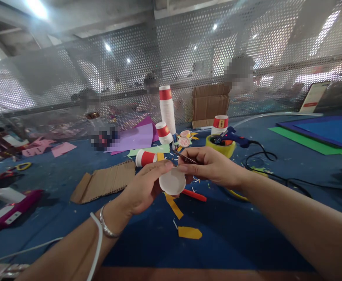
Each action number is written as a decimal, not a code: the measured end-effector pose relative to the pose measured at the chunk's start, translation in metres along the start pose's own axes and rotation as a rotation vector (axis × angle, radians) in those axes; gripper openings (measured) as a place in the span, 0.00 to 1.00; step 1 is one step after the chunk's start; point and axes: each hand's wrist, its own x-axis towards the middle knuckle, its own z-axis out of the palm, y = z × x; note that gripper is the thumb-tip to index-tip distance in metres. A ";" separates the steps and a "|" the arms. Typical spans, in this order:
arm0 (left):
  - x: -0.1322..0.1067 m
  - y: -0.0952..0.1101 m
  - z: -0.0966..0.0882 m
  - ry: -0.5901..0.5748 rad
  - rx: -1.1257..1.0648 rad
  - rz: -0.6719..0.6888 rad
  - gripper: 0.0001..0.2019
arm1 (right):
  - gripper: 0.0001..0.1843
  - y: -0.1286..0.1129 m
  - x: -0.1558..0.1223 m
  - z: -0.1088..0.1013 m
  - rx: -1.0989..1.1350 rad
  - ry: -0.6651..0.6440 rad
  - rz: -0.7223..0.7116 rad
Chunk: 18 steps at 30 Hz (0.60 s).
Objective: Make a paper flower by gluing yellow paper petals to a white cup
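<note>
Near edge of the blue tabletop point(147, 249): a flat orange-yellow paper strip with a pointed end point(190, 233) lies just in from it, roughly mid-length. Beyond, the two hands are close together above the tabletop. Left hand point(147, 179) is clamped on a shallow white round paper cup piece point(172, 182), hollow side facing the wearer. Right hand point(208, 166) is closed on a dark slim tool point(186, 158), kind unclear, thumb at the cup piece's rim. Red stick-shaped object point(198, 196) lies past the hands' underside. Left of them, a brown corrugated cardboard sheet point(105, 181); behind it, a red-and-white paper cup point(146, 158) on its side. Farther right, a blue glue gun point(235, 137) rests on a yellow round container point(227, 150). Toward the far edge, a tall stack of white paper cups point(167, 111) stands upright.
</note>
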 end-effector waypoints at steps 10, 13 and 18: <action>-0.001 0.000 0.000 -0.133 0.106 0.061 0.14 | 0.19 0.007 0.003 0.002 -0.073 0.165 -0.042; 0.000 -0.001 -0.001 -0.067 0.129 0.108 0.12 | 0.20 0.009 0.002 0.002 -0.103 0.179 -0.077; 0.003 -0.001 -0.003 0.049 0.126 0.171 0.10 | 0.21 0.011 0.002 0.004 -0.202 0.205 -0.154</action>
